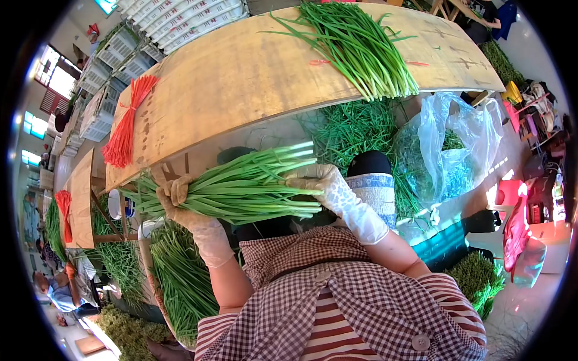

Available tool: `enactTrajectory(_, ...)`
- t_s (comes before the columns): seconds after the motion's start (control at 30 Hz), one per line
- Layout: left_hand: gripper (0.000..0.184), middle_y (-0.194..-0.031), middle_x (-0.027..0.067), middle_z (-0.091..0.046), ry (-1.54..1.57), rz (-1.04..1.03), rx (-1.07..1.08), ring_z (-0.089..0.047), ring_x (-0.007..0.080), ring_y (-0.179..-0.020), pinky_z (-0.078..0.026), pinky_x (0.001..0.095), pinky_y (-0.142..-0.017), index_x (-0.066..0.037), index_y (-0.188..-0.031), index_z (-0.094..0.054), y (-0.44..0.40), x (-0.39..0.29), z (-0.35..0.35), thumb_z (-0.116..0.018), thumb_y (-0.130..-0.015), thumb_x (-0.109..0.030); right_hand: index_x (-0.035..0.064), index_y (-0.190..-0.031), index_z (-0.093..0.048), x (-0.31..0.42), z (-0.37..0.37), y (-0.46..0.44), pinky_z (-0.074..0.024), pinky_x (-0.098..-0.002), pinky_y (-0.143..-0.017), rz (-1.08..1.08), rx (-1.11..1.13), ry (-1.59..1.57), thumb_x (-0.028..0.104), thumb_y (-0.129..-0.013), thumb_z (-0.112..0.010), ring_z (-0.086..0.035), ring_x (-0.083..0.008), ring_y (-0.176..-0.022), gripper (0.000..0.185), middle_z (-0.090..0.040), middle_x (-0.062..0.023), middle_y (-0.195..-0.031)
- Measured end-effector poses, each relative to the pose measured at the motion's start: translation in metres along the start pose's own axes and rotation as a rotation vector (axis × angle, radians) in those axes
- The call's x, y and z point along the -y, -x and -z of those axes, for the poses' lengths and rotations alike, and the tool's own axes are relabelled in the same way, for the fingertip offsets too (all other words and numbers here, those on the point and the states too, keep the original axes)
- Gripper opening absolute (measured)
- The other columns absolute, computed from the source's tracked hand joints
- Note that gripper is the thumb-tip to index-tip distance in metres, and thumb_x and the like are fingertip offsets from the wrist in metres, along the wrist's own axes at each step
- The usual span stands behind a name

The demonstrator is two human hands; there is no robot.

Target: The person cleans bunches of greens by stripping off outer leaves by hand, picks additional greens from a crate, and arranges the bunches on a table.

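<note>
A bunch of garlic chives [247,183] lies crosswise in front of my chest, pale stem ends to the right and green leaf tips to the left. My left hand [176,194], in a soiled whitish glove, is closed around the leafy end. At the stem end, my right hand [318,180] grips the bunch in a patterned white glove; its fingertips are partly hidden by the stems. Beyond the hands, a bundle of chives [361,51] rests on the wooden table [223,72], stems toward me, over a red tie strip.
Red ties [129,123] hang in a bundle at the table's left end. More chives fill a basket [180,271] by my left side. Loose leaves [355,132] and a clear plastic bag [442,150] lie beneath the table edge. White crates [186,21] are stacked behind. Other people sit nearby.
</note>
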State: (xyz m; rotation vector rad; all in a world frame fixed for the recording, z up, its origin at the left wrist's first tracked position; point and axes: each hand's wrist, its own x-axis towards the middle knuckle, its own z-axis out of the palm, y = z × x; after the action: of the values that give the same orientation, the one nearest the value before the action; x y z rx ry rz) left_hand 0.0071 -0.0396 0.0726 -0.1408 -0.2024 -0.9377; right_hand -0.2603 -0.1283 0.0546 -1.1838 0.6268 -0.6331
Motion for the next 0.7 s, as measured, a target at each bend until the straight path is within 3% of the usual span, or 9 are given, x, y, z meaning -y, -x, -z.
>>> enactTrajectory(0.1, 0.028, -0.055, -0.0055, -0.043, 0.151, 0.006, -0.086, -0.044, 0.0065, -0.057, -0.044, 0.0222, -0.066, -0.015, -0.064, -0.046, 0.002, -0.008, -0.01, -0.059, -0.088, -0.011, 0.0068, -0.097, -0.07, 0.003, 0.014, 0.007, -0.0519, -0.0346, -0.078, 0.226, -0.043, 0.519, 0.027, -0.089, -0.064, -0.067, -0.0213, -0.085, 0.023, -0.069, -0.0112, -0.09)
enactTrajectory(0.17, 0.028, -0.055, -0.0058, -0.044, 0.22, 0.008, -0.1, -0.045, 0.0056, -0.055, -0.044, 0.0204, -0.063, -0.015, -0.064, -0.046, 0.003, -0.019, -0.014, -0.059, -0.088, -0.01, 0.0051, -0.094, -0.07, 0.021, 0.035, 0.021, -0.0527, -0.0357, -0.076, -0.043, -0.008, 0.438, 0.023, -0.088, -0.064, -0.068, -0.0238, -0.084, 0.02, -0.069, -0.0143, -0.093)
enactTrajectory(0.23, 0.028, -0.054, -0.0057, -0.045, 0.151, -0.046, -0.072, -0.045, 0.0043, -0.052, -0.043, 0.0184, -0.058, -0.015, -0.064, -0.045, 0.001, -0.039, -0.004, -0.058, -0.088, -0.008, 0.0041, -0.094, -0.07, 0.014, 0.066, 0.015, -0.0534, -0.0359, -0.074, -0.052, -0.306, 0.357, 0.019, -0.088, -0.063, -0.068, -0.0261, -0.08, 0.017, -0.069, -0.0142, -0.092)
enactTrajectory(0.3, 0.027, -0.055, -0.0055, -0.046, 0.096, -0.064, -0.074, -0.045, 0.0037, -0.051, -0.042, 0.0173, -0.055, -0.014, -0.064, -0.045, 0.002, -0.049, 0.006, -0.058, -0.087, -0.007, 0.0043, -0.095, -0.07, -0.009, 0.104, -0.001, -0.0538, -0.0331, -0.071, 0.128, -0.621, 1.097, 0.015, -0.087, -0.062, -0.068, -0.0237, -0.076, 0.016, -0.07, -0.0113, -0.088)
enactTrajectory(0.33, 0.027, -0.055, -0.0054, -0.046, 0.103, -0.034, -0.071, -0.045, 0.0038, -0.052, -0.043, 0.0173, -0.056, -0.014, -0.064, -0.046, 0.002, -0.049, 0.009, -0.059, -0.087, -0.007, 0.006, -0.097, -0.071, -0.008, 0.107, -0.005, -0.0535, -0.03, -0.07, 0.259, -0.578, 1.041, 0.012, -0.087, -0.063, -0.068, -0.0174, -0.077, 0.015, -0.072, -0.0061, -0.086)
enactTrajectory(0.43, 0.022, -0.057, -0.0056, -0.047, -0.015, -0.156, -0.219, -0.047, 0.0039, -0.056, -0.043, 0.0167, -0.059, -0.013, -0.07, -0.048, 0.004, -0.058, 0.028, -0.058, -0.088, -0.006, 0.003, -0.104, -0.07, 0.027, 0.075, -0.006, -0.0502, -0.025, -0.067, -0.035, -0.329, 0.337, 0.006, -0.087, -0.063, -0.065, -0.0133, -0.077, 0.019, -0.071, -0.0079, -0.091)
enactTrajectory(0.57, 0.017, -0.06, -0.0066, -0.046, -0.314, -0.309, -0.289, -0.047, 0.0053, -0.059, -0.045, 0.0202, -0.072, -0.013, -0.076, -0.048, 0.005, -0.074, 0.05, -0.055, -0.09, -0.006, -0.0003, -0.103, -0.068, 0.018, 0.074, -0.017, -0.0523, -0.0259, -0.069, 0.461, -0.485, -0.162, 0.009, -0.09, -0.063, -0.064, -0.0146, -0.074, 0.017, -0.07, -0.0097, -0.088)
enactTrajectory(0.63, 0.02, -0.059, -0.007, -0.045, -0.384, -0.281, -0.222, -0.046, 0.0066, -0.058, -0.045, 0.025, -0.081, -0.014, -0.074, -0.047, 0.005, -0.075, 0.045, -0.054, -0.091, -0.006, -0.0003, -0.114, -0.064, 0.011, 0.116, -0.015, -0.0537, -0.031, -0.083, 0.405, -0.587, -0.429, 0.001, -0.088, -0.061, -0.067, -0.0195, -0.087, 0.026, -0.069, -0.0146, -0.103)
enactTrajectory(0.7, 0.024, -0.059, -0.0072, -0.045, -0.354, -0.223, -0.173, -0.045, 0.008, -0.058, -0.045, 0.0306, -0.088, -0.015, -0.07, -0.045, 0.005, -0.07, 0.033, -0.053, -0.092, -0.008, -0.0013, -0.117, -0.062, -0.01, 0.148, -0.02, -0.0516, -0.0294, -0.088, 0.421, -0.851, 0.892, 0.0, -0.086, -0.063, -0.065, -0.019, -0.095, 0.031, -0.069, -0.0127, -0.106)
